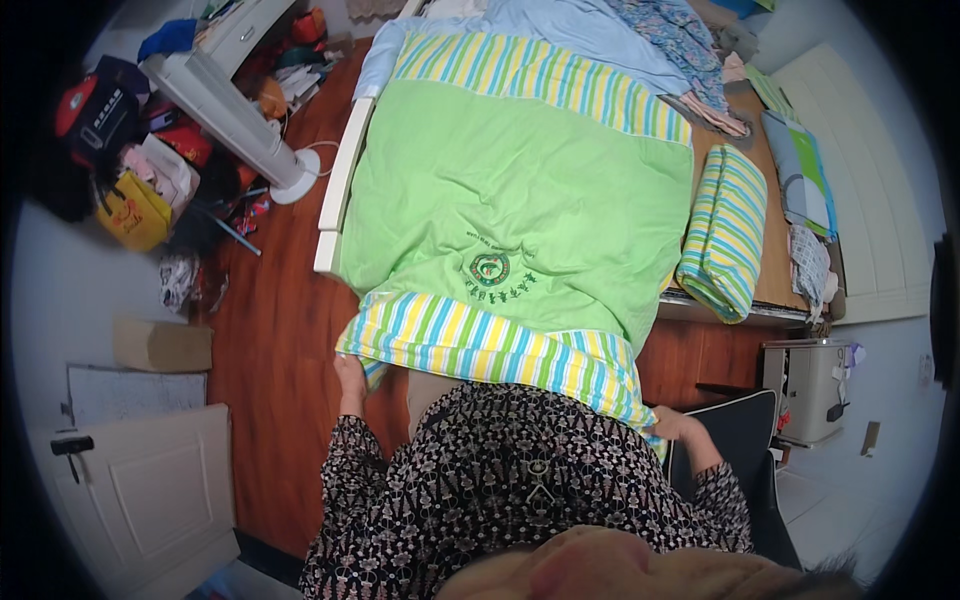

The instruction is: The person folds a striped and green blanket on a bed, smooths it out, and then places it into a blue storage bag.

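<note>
Gripping quilt with 2 hands, bags leftward

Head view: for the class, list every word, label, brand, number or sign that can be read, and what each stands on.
Green cover: an arc of dark lettering by a round emblem; too small to read.
Dark bag: a row of pale characters; too small to quote surely.
Yellow bag: dark print, too blurred to read.
No other text stands out.
</note>
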A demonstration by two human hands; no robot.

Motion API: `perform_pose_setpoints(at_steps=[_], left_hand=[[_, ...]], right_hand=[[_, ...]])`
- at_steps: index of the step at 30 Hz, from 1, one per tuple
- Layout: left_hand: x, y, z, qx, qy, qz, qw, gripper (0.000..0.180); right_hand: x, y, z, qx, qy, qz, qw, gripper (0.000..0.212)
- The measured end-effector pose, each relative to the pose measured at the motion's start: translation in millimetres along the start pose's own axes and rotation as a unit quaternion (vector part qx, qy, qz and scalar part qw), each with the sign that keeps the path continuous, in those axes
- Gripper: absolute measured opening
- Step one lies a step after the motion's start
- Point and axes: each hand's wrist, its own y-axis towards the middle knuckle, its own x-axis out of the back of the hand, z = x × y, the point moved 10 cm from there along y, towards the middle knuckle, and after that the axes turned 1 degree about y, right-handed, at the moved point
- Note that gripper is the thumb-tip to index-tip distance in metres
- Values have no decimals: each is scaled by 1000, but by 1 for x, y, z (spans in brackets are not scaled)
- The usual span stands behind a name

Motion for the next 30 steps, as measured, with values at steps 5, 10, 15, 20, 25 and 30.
perform_pose_setpoints(at_steps=[5, 10, 15, 20, 25, 30], left_hand=[[-61, 58, -103, -199, 500, 163, 827, 32], [-194, 71, -544, -571, 399, -233, 678, 30], [-70, -75, -688, -689, 183, -389, 583, 31], [-111, -12, -387, -534, 667, 35, 519, 48], [-73, -20, -160, -259, 706, 299, 588, 28], [-68, -46, -157, -220, 667, 298, 646, 23]], right_hand=[[148, -33, 95, 53, -234, -104, 965, 32], [464, -193, 262, 120, -243, -734, 622, 28], [379, -378, 333, 278, -161, -916, 240, 22], [379, -87, 129, -73, -459, -482, 743, 17], [283, -90, 71, -88, -373, -402, 831, 14], [254, -92, 35, -32, -245, -398, 884, 14]])
